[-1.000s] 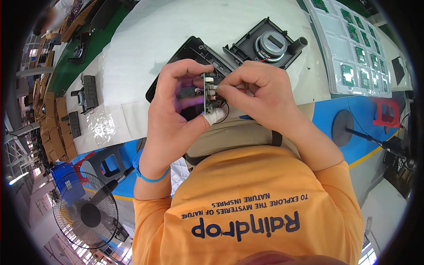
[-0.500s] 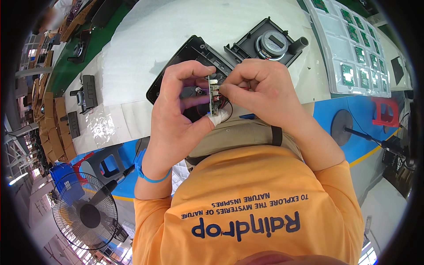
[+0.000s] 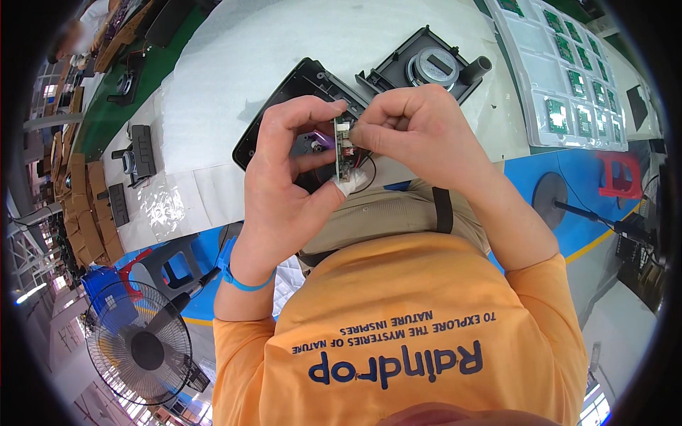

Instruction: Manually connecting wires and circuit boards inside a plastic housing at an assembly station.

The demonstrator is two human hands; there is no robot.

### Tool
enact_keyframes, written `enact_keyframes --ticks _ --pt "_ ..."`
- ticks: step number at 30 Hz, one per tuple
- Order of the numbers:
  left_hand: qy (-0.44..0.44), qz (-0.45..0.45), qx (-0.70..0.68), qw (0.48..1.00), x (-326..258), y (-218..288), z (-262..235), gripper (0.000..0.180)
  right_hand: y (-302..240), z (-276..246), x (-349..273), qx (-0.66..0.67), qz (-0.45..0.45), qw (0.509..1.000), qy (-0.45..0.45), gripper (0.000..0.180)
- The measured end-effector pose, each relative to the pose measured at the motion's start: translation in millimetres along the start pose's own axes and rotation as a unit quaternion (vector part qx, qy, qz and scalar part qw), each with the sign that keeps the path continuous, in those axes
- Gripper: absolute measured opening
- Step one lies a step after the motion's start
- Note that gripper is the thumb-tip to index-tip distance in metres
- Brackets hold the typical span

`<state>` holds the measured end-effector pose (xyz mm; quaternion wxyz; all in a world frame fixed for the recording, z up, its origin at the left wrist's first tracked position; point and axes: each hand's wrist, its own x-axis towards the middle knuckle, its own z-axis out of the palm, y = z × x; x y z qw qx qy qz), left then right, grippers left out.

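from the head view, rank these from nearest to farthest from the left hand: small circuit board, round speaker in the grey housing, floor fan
From the left hand:
1. small circuit board, held at its fingertips
2. round speaker, up right on the table
3. floor fan, lower left on the floor

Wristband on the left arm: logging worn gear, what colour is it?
Blue wristband, seen in the head view.

A small green circuit board [image 3: 344, 150] stands edge-on between the left hand [image 3: 288, 177] and right hand [image 3: 419, 131], over a black plastic housing [image 3: 284, 113] on the white foam-covered table [image 3: 234, 64], with a clear tray of boards [image 3: 568, 78] to the right.
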<state>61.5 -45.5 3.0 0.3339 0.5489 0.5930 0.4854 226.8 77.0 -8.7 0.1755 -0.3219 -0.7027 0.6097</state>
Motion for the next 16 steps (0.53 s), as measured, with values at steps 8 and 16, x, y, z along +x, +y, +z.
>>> enact_keyframes --ticks 8,16 --pt "0.016 -0.017 -0.013 1.0 2.3 5.1 -0.9 0.068 0.7 4.6 -11.0 -0.085 -0.094 0.99 0.064 0.008" --pt "0.031 -0.015 -0.057 0.998 1.1 5.0 0.4 0.073 6.5 11.5 -13.4 -0.129 -0.183 0.966 0.128 0.012"
